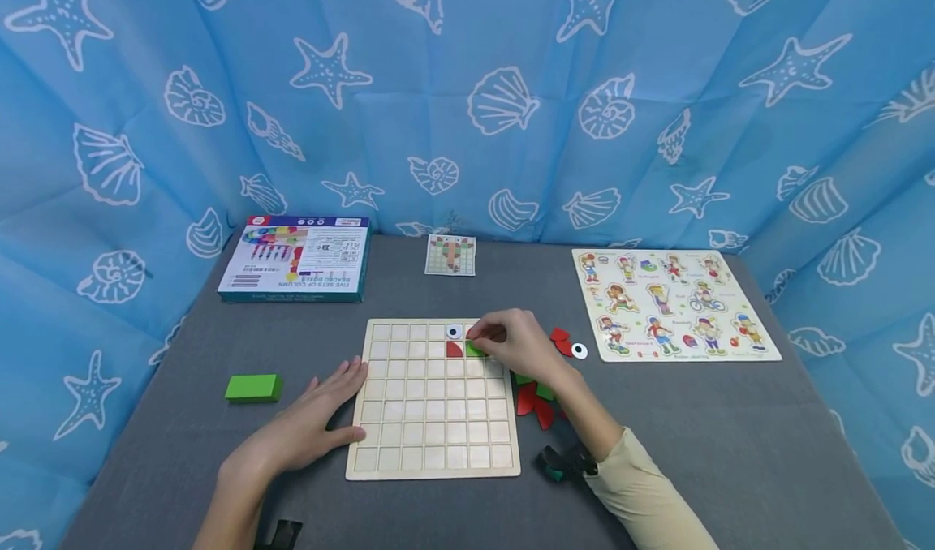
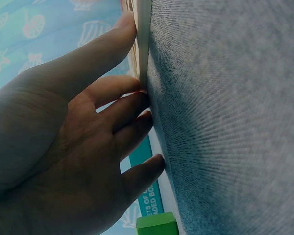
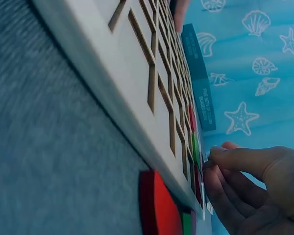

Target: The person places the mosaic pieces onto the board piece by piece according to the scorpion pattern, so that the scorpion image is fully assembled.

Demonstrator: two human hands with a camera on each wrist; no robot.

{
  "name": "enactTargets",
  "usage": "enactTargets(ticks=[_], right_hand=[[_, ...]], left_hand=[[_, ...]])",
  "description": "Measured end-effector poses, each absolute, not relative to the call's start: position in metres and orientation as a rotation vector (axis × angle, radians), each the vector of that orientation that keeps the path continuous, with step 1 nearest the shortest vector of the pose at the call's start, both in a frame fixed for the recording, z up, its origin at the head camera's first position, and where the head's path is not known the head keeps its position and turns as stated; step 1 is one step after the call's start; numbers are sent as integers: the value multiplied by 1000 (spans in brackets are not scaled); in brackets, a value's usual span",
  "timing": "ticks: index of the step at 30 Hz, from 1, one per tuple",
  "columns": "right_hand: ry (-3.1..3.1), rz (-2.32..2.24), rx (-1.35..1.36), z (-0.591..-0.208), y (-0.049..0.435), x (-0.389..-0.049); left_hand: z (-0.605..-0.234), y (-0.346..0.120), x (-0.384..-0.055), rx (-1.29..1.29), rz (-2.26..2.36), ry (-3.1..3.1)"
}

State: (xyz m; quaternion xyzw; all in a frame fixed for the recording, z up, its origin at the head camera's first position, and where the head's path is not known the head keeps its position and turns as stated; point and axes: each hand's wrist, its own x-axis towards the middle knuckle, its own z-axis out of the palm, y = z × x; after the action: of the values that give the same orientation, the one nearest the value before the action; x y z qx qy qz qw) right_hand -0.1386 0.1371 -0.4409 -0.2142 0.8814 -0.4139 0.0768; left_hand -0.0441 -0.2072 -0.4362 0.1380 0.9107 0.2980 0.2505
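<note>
A pale wooden grid board [image 1: 434,457] lies on the table. My left hand [image 1: 307,416] rests at its left edge, fingers spread, thumb and fingertips touching the rim; in the left wrist view, the same hand [image 2: 88,132] reaches that rim. Over the upper right cells, my right hand [image 1: 514,345] pinches a green piece [image 1: 475,350] at its upper edge between thumb and fingers. Left of it sits a red quarter-circle piece [image 1: 454,349], below a round eye piece [image 1: 454,332]. The curled right hand [image 3: 255,186] partly hides the top right cells.
Loose red pieces [image 1: 543,412] and another eye piece [image 1: 579,351] lie right of the board. A green block [image 1: 252,388] is at left. Behind are a box [image 1: 292,262], a pattern card [image 1: 450,256] and a picture puzzle [image 1: 679,307].
</note>
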Motion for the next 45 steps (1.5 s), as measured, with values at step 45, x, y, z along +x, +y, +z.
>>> enactTargets(ticks=[45], right_hand=[[2718, -889, -510, -437, 234, -143]], left_hand=[[-436, -206, -43, 367, 808, 2478]])
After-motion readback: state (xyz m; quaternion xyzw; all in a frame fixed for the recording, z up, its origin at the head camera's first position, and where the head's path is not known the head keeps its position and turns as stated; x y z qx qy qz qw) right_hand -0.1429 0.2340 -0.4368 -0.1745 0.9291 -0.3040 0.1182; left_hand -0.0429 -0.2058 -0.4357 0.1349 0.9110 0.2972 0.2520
